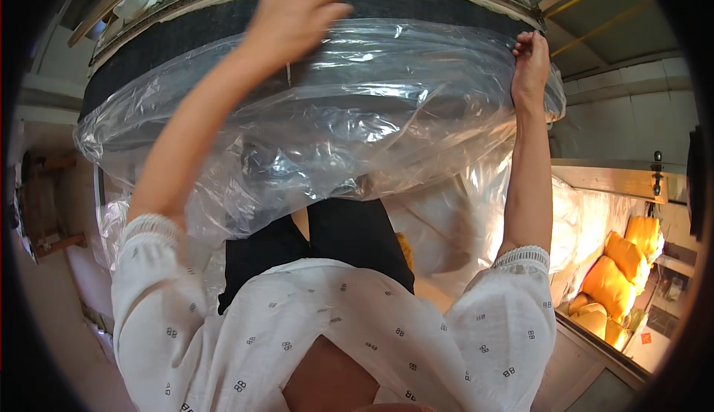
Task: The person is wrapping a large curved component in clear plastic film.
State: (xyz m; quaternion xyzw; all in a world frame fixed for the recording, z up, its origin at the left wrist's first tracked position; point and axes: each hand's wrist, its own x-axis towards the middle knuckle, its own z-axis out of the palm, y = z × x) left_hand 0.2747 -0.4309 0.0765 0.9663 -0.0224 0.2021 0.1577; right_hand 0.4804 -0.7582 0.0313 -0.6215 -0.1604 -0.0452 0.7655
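A large clear plastic sheet (357, 92) drapes in shiny folds over the front of a long dark-edged table or frame and hangs down before my legs. Across its dark strip (416, 7), toward the middle, hovers my left hand (297, 21). It is blurred, with curled fingers pointing right; whether anything small is between them is hidden. At the far right end of the strip, my right hand (530, 66) is closed, its bent fingers pinching the plastic sheet's edge by the corner.
Behind the dark strip runs a wooden beam (119, 10) with clutter beyond. A wooden ledge (606, 179) with a dark fitting stands to the right. Yellow-orange cushion-like bundles (613, 282) lie in bright light at the lower right. More plastic sheeting (595, 207) spreads near them.
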